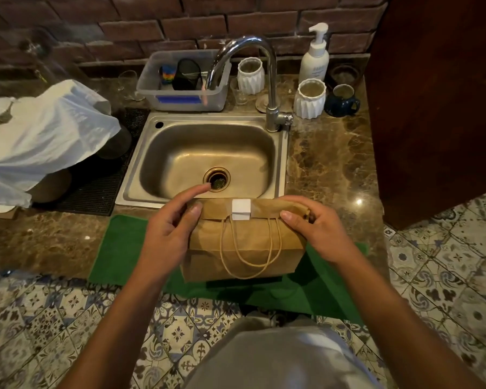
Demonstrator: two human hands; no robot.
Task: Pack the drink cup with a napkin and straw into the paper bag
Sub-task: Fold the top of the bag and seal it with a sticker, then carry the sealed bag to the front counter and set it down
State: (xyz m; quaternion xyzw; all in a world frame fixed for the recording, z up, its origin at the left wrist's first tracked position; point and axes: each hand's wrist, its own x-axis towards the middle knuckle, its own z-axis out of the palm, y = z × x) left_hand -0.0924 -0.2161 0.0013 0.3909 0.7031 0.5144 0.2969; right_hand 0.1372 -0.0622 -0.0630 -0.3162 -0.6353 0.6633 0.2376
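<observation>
Sealing step, by the look of it: paper bag (243, 245) on the green mat (118, 248) at the desk edge before the sink (208, 155), top folded under a white sticker (241, 209). Left hand (166, 228) and right hand (314, 228) pinching the fold's ends. Cup, napkin, straw unseen, presumably inside. Next: releasing without reopening.

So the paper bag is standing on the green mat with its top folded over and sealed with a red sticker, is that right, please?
Not quite: the head view shows the sticker is white, not red. The paper bag does stand on the green mat, its top folded over.
</observation>
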